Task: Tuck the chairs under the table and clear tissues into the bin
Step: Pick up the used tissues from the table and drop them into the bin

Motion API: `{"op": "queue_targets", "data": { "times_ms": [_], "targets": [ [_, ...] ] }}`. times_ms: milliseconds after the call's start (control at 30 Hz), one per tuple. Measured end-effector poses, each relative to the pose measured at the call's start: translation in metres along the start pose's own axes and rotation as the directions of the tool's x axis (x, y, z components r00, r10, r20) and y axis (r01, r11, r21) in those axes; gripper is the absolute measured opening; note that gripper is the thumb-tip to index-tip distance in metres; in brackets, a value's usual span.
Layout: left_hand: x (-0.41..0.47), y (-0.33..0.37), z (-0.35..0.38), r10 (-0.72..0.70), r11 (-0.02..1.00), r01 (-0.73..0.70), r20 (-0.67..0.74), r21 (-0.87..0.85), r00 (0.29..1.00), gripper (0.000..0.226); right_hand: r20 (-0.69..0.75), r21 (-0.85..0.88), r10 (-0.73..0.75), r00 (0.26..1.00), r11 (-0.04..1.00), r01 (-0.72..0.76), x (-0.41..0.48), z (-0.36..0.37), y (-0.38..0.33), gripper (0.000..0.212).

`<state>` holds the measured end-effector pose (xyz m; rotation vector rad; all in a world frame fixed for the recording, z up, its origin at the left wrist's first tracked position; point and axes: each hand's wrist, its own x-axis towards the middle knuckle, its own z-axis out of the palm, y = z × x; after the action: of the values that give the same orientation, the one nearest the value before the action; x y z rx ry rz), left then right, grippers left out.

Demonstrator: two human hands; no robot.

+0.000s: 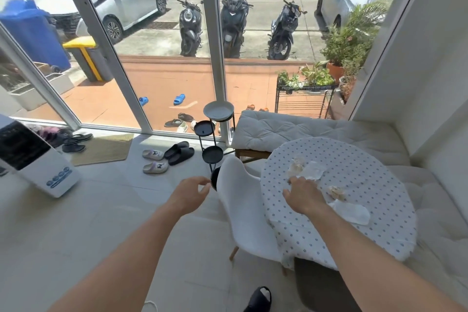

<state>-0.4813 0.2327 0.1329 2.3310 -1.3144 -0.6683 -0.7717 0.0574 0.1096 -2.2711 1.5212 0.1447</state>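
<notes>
A round table (316, 230) with a dotted white cloth stands at the right. Several crumpled tissues lie on it: one flat tissue (312, 170), a small wad (336, 192) and a larger white tissue (352, 211). A white chair (243, 205) is pushed against the table's left edge. A dark grey chair (319, 284) sits at the table's near edge. My right hand (302, 194) hovers over the cloth, fingers spread, fingertips touching the edge of the flat tissue. My left hand (191, 192) is open in the air, just left of the white chair's back. No bin inside the room is in view.
A black tiered plant stand (211, 139) stands just behind the white chair. A cushioned bench (278, 129) runs along the window and right wall. Slippers (167, 156) lie on the floor; a white air cooler (33, 157) stands at left. My slippered foot (259, 299) is at the bottom.
</notes>
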Motion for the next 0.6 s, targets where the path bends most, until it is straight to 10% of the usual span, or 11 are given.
{"op": "queue_targets", "data": {
  "times_ms": [600],
  "targets": [
    [0.211,-0.027,-0.028,0.01,0.999,-0.016,0.215,0.029,0.977,0.036,0.166,0.094,0.187,0.968,0.974,-0.204,0.153,0.042,-0.018,0.051]
  ]
}}
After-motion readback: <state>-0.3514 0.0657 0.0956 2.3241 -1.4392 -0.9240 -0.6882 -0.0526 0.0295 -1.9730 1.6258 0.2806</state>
